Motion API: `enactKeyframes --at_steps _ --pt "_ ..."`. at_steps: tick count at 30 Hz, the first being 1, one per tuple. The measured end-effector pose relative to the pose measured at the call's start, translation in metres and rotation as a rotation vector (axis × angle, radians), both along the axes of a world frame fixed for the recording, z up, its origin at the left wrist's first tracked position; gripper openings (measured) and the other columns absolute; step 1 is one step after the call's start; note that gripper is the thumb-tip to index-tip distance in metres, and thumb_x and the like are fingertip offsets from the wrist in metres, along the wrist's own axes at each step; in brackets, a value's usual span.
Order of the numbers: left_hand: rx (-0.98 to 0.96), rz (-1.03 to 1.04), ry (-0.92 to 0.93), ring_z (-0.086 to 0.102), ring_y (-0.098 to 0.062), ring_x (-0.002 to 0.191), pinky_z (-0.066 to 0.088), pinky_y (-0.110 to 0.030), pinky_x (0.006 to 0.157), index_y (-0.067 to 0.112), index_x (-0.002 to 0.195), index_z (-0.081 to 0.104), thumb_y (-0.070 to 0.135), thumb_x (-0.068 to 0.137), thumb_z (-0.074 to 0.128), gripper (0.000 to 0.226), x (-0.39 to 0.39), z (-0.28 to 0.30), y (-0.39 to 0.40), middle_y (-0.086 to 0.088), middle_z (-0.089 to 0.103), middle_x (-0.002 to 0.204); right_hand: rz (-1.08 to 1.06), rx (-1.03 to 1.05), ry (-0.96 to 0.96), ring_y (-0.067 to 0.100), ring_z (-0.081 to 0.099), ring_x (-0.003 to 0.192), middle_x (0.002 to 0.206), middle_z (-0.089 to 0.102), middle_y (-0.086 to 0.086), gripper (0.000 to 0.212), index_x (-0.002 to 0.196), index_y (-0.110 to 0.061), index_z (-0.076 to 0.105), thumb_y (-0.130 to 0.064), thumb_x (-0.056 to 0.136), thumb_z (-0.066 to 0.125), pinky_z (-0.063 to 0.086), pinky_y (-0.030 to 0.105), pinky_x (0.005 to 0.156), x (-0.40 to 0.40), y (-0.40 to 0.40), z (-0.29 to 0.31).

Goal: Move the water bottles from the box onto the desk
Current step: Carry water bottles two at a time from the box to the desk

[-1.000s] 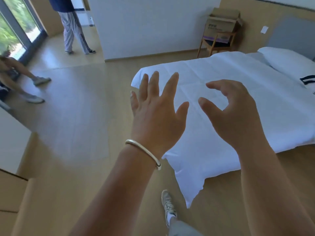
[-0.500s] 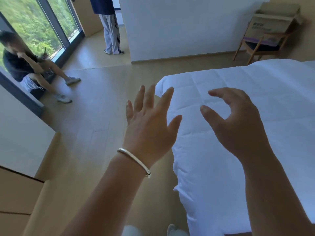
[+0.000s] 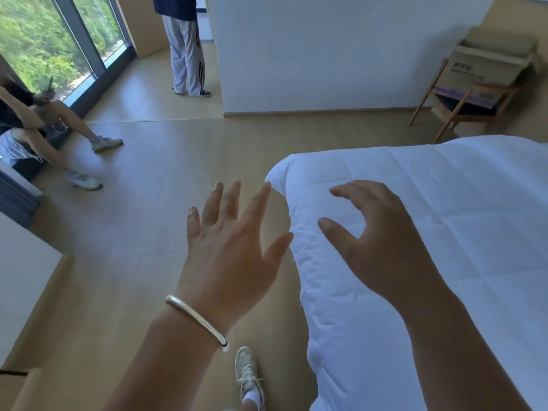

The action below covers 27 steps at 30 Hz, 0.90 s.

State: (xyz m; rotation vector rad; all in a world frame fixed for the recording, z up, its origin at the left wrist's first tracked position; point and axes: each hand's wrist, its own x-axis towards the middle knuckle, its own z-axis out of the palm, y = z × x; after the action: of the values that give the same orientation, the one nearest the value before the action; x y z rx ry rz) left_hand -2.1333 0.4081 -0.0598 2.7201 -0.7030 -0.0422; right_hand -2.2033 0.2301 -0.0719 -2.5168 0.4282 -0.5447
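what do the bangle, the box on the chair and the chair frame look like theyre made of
Bangle: silvery metal, it seems; smooth with a bright sheen.
Box: brown cardboard, matte, with open flaps and dark print.
Chair: frame looks like light wood with a plain finish; the seat is dark, its material unclear.

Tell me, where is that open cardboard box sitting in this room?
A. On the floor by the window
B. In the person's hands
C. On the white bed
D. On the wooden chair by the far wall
D: the cardboard box rests on the seat of the wooden chair by the far wall, while both the left hand and right hand hold nothing.
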Motion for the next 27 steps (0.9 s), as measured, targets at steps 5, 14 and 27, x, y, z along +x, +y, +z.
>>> enactKeyframes --at_steps 5,14,27 --pt "-0.047 -0.003 0.028 -0.014 -0.017 0.151 -0.002 -0.047 0.123 0.043 0.154 -0.002 0.064 0.092 0.033 0.074 0.109 0.003 0.002 0.001 -0.003 0.165 0.012 -0.039 0.03 0.015 0.047 0.128 0.133 0.056 -0.004 0.048 0.127 -0.024 0.06 -0.048 0.085 0.058 0.03 0.023 0.101 0.108 0.006 0.011" --pt "-0.082 0.015 0.026 -0.013 -0.016 0.151 -0.002 -0.046 0.123 0.044 0.154 0.0 0.063 0.092 0.036 0.073 0.246 0.007 0.005 0.002 -0.001 0.165 0.047 0.009 0.042 0.017 0.047 0.127 0.13 0.057 -0.002 0.054 0.126 -0.022 0.062 -0.048 0.079 0.055 0.031 0.023 0.102 0.248 0.012 0.01" --pt "0.006 0.029 -0.019 -0.013 -0.016 0.151 -0.002 -0.044 0.121 0.044 0.153 -0.003 0.064 0.093 0.031 0.072 0.479 0.004 -0.078 0.003 -0.004 0.165 0.046 0.06 0.033 0.015 0.046 0.125 0.132 0.053 -0.006 0.058 0.127 -0.028 0.061 -0.056 0.077 0.051 0.034 0.026 0.102 0.485 -0.074 -0.006"
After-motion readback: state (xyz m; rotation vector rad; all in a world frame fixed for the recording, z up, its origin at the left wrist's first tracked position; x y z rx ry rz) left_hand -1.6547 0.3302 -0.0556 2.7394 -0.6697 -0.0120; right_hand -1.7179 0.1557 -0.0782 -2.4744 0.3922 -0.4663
